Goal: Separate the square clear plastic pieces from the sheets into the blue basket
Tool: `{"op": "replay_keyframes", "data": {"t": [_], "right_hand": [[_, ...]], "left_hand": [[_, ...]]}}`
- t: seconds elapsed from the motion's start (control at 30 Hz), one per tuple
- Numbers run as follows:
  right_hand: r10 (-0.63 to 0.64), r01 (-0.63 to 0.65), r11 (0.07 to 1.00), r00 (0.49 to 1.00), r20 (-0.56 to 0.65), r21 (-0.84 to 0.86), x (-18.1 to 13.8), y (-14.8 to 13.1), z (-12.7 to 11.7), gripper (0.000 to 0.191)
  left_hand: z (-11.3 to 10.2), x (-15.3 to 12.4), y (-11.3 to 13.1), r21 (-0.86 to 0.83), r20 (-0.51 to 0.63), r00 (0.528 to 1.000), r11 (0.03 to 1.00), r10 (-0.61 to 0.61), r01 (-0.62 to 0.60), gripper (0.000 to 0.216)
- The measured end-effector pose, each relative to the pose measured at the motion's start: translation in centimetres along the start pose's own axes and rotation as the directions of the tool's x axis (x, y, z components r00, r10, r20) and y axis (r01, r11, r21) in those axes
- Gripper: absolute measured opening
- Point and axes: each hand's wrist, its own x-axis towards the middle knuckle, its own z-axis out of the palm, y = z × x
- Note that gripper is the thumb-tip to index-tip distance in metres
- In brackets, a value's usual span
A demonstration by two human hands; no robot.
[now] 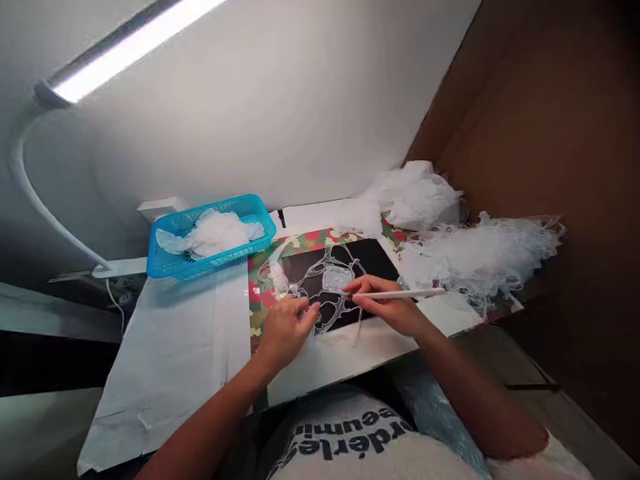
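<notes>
A pale lace-like piece [337,279] with looping strands and a square middle panel lies spread on a black sheet [373,257]. My left hand [287,327] is at its lower left, with bent fingers closed on the lace edge; the fingertips are partly hidden. My right hand [387,308] grips a slim white pen-shaped tool [400,294] between thumb and fingers. Its dark tip points left, close beside the square panel. Whether the tip touches the lace cannot be made out.
A blue plastic basket [213,261] holding white fabric stands at the left. White fabric [420,197] and a heap of tangled white threads [480,257] lie at the right, beside a brown panel [550,133]. A lamp [135,50] hangs over the upper left. Patterned sheeting [257,313] lies underneath.
</notes>
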Motion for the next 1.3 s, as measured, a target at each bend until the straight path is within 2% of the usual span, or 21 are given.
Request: {"op": "replay_keyframes", "data": {"t": [0.03, 0.07, 0.2, 0.27, 0.37, 0.47, 0.8, 1.1, 1.3], "right_hand": [[-0.024, 0.023, 0.998, 1.0, 0.0, -0.054, 0.9, 0.4, -0.1, 0.018], [-0.046, 0.046, 0.994, 0.999, 0.004, -0.101, 1.7, 0.8, -0.3, 0.018], [-0.115, 0.129, 0.968, 0.991, 0.074, -0.217, 3.6, 2.3, -0.2, 0.017], [-0.13, 0.15, 0.962, 0.987, 0.098, -0.229, 3.9, 2.9, 0.1, 0.017], [-0.108, 0.12, 0.972, 0.992, 0.066, -0.203, 3.8, 3.3, 0.5, 0.017], [-0.078, 0.086, 0.981, 0.996, 0.049, -0.172, 3.8, 3.3, 0.5, 0.017], [-0.096, 0.115, 0.975, 0.99, 0.107, -0.19, 3.8, 3.1, 0.1, 0.017], [-0.142, 0.181, 0.946, 0.977, 0.157, -0.268, 3.7, 3.6, 0.2, 0.014], [-0.192, 0.245, 0.891, 0.966, 0.173, -0.382, 4.0, 3.5, 0.7, 0.013]], "left_hand": [[0.3, 0.2, 0.7, 0.031, -0.005, 0.999, 0.998, 0.05, -0.049, 0.017], [0.6, 0.4, 1.3, 0.067, -0.005, 0.996, 0.994, 0.093, -0.092, 0.013], [2.3, 0.7, 2.8, 0.256, 0.069, 0.98, 0.946, 0.189, -0.2, 0.054], [3.1, 0.6, 2.9, 0.338, 0.109, 0.977, 0.918, 0.183, -0.21, 0.058], [3.8, 0.3, 2.8, 0.391, 0.135, 0.979, 0.899, 0.154, -0.196, 0.06], [3.7, 0.2, 2.7, 0.387, 0.14, 0.98, 0.904, 0.138, -0.183, 0.061], [4.0, 0.2, 2.6, 0.331, 0.14, 0.984, 0.931, 0.111, -0.152, 0.063], [3.7, 0.3, 2.7, 0.313, 0.169, 0.981, 0.938, 0.099, -0.149, 0.062], [3.8, 0.3, 2.6, 0.334, 0.169, 0.979, 0.928, 0.113, -0.165, 0.061]]}}
